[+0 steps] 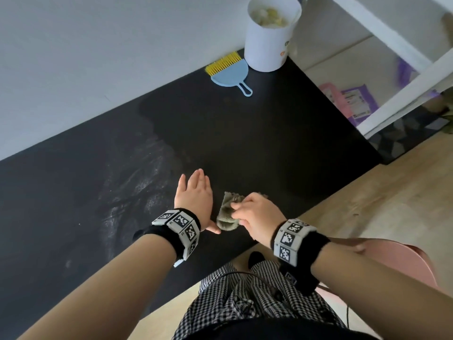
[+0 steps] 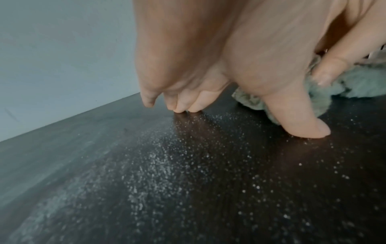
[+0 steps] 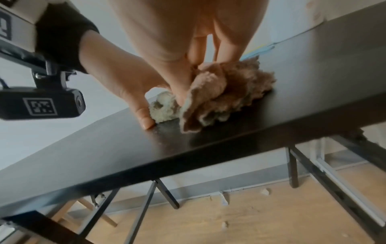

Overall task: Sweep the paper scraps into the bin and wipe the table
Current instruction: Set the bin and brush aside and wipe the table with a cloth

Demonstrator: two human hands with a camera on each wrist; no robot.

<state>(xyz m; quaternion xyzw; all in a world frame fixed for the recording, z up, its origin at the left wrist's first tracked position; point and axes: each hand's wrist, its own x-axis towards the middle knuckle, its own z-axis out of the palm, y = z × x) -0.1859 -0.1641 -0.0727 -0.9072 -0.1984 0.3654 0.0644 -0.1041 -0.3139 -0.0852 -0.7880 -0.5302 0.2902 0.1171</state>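
Note:
A crumpled grey-green cloth point(image 1: 226, 212) lies near the front edge of the black table point(image 1: 220, 133). My right hand point(image 1: 255, 214) pinches the cloth point(image 3: 219, 92) from above. My left hand point(image 1: 193, 195) rests open just left of it, fingertips point(image 2: 183, 109) and thumb touching the tabletop beside the cloth point(image 2: 355, 82). A white bin point(image 1: 269, 35) holding paper scraps stands at the table's far corner. A blue dustpan point(image 1: 230, 74) with a yellow-bristled brush point(image 1: 221, 63) lies next to the bin.
White streaks and specks point(image 1: 137, 192) cover the table left of my hands, seen as fine grains point(image 2: 156, 165) under the left hand. A white shelf frame point(image 1: 402, 52) stands to the right. A pink chair point(image 1: 392, 256) is behind my right arm.

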